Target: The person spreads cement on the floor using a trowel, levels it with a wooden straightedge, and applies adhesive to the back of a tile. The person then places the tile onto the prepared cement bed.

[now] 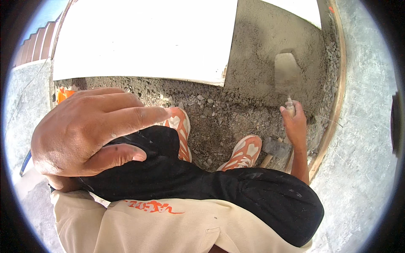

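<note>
My right hand [295, 121] grips the handle of a trowel [287, 72]. The trowel's blade, smeared with mortar, lies against the wet grey mortar bed [257, 55]. My left hand [90, 126] is raised close to the camera, its fingers stretched out and the thumb apart, with nothing in it. A large bright white slab [147, 38] lies left of the mortar, one corner reaching toward my feet. Part of another white slab [301, 9] shows at the far right of the bed.
A mallet [276, 147] with a grey head rests on gravel by my right shoe [244, 152]. Along the right runs a wooden strip [337, 99], bordering pale concrete [367, 126]. Something orange [63, 94] stands behind my left hand. My left shoe [180, 126] is on the gravel.
</note>
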{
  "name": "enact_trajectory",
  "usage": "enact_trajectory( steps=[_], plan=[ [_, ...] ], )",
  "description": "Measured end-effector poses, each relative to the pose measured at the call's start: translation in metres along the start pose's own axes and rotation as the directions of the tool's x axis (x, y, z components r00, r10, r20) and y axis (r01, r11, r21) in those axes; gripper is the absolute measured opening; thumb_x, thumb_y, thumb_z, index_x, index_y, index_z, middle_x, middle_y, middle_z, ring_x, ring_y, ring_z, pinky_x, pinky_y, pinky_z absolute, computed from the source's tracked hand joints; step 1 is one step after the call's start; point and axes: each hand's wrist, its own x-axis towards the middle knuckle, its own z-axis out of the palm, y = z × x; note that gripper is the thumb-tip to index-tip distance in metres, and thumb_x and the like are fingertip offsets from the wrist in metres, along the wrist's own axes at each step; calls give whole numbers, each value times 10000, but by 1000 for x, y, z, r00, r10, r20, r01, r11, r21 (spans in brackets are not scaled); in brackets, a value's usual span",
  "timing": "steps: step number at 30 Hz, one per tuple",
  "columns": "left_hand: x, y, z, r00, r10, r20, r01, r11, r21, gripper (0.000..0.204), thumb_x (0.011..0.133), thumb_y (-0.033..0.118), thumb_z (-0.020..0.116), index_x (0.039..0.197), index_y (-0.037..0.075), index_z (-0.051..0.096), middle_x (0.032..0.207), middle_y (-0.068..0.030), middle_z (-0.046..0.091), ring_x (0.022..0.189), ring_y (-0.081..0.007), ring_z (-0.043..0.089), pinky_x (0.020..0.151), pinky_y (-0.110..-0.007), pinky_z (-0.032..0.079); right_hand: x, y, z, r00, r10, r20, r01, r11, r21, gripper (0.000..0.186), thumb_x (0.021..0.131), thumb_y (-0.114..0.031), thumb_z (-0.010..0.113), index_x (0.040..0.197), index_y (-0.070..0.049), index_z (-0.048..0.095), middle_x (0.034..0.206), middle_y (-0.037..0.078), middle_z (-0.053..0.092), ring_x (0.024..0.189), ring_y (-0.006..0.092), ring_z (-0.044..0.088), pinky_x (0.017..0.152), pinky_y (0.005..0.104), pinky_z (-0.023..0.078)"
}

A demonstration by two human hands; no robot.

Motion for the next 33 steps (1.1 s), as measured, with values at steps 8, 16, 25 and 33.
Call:
enact_trajectory(
  steps=[8,16,25,33],
  plan=[
    [0,-4,-7,998,59,-9,-59,998,-18,704,890,327,813,1466,-5,580,1051,-166,743,907,-314,731,807,-446,563,32,-33,30,970,-150,193,133,987,95,392,1067,-331,618,1291,-11,590,815,36,619,644,124,594,598,312,488],
    [-1,-7,-10,996,84,-13,-85,996,-40,667,863,304,845,1419,10,624,1046,-139,738,913,-295,736,765,-418,576,126,-122,53,957,-86,275,-127,730,671,307,1093,-301,571,1205,-22,511,951,57,574,701,126,597,570,307,553],
    [-13,-25,-10,996,89,19,-87,990,-107,673,877,344,839,1437,44,618,1021,-116,732,914,-259,740,754,-397,595,192,-190,70,952,-18,306,-172,795,582,349,1099,-273,566,1225,41,483,979,108,565,735,161,630,584,325,591],
    [-20,-28,-10,996,85,9,-84,994,-74,706,841,372,840,1434,59,619,1009,-108,734,895,-246,740,754,-401,592,130,-176,80,922,40,384,-244,831,500,419,1088,-287,582,1315,46,467,955,111,594,676,166,654,540,329,592]
  ],
)
